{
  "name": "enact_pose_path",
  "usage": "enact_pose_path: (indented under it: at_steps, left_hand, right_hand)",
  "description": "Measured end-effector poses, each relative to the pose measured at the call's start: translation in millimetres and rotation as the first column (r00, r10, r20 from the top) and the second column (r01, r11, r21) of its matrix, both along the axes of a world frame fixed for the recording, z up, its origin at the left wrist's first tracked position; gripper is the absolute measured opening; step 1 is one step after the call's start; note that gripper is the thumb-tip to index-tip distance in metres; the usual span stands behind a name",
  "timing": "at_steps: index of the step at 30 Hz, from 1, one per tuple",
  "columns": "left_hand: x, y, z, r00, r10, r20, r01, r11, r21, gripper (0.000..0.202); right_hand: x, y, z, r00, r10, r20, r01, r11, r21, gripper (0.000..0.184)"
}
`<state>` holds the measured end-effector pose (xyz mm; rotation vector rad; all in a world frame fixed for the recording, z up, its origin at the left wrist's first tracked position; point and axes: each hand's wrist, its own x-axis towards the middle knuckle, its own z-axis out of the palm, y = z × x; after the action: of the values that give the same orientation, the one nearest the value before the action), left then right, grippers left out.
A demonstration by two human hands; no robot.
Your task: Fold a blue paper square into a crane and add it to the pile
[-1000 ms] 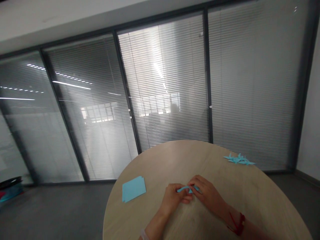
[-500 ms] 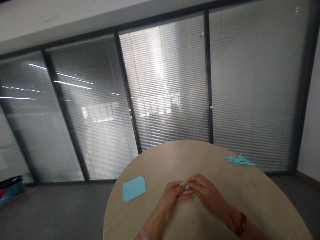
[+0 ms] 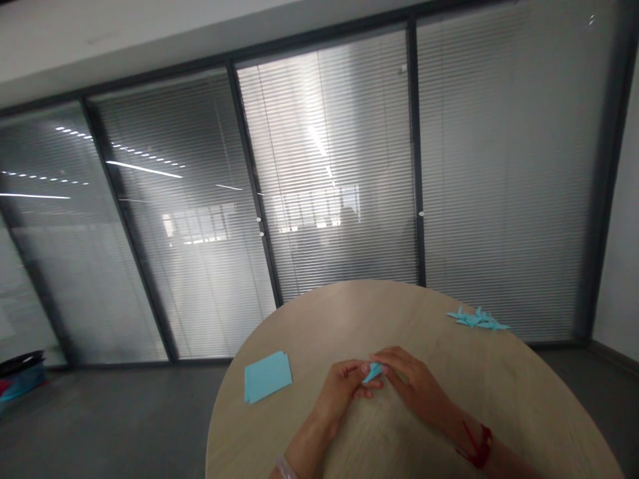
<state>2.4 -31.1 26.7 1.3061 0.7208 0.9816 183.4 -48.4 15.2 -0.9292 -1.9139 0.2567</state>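
My left hand (image 3: 342, 389) and my right hand (image 3: 412, 379) meet above the round wooden table (image 3: 359, 309), holding a small folded piece of light blue paper (image 3: 372, 373) between their fingertips. Much of that paper is hidden by my fingers. To the left of my hands lies a stack of light blue paper sheets (image 3: 267, 377). A loose cluster of small folded blue paper shapes (image 3: 478, 319) rests near the far right table edge, out of reach of my fingers.
Glass partitions with closed blinds (image 3: 329, 166) stand beyond the table, with a dim figure behind them. Grey floor surrounds the table. A dark bag with colored items (image 3: 20, 379) sits on the floor at far left.
The blue paper has gone from a long strip across my fingers to a shorter pointed piece. My hands have parted slightly, showing more of it.
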Motion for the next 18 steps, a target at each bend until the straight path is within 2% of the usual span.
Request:
enact_pose_path:
  at_steps: [4,7,12,18]
  left_hand:
    - [1.4,1.6,1.2,0.998,0.035,-0.043,-0.032,0.997,0.067,0.038]
    - [1.9,1.0,3.9,0.990,0.082,-0.115,-0.061,0.982,0.178,0.034]
    - [1.2,-2.9,7.3,0.935,0.241,-0.262,-0.114,0.901,0.419,0.026]
    - [0.1,-6.3,6.2,0.884,0.327,-0.333,-0.117,0.846,0.520,0.023]
  right_hand:
    - [-1.8,-0.4,-1.1,0.998,-0.056,-0.037,0.053,0.996,-0.072,0.032]
    - [-1.3,0.4,-0.5,0.998,-0.037,-0.041,0.034,0.997,-0.072,0.028]
    - [0.4,-0.1,3.5,0.999,-0.011,-0.051,0.006,0.995,-0.103,0.020]
    - [-0.2,-2.5,7.8,0.996,-0.053,-0.071,0.043,0.989,-0.139,0.017]
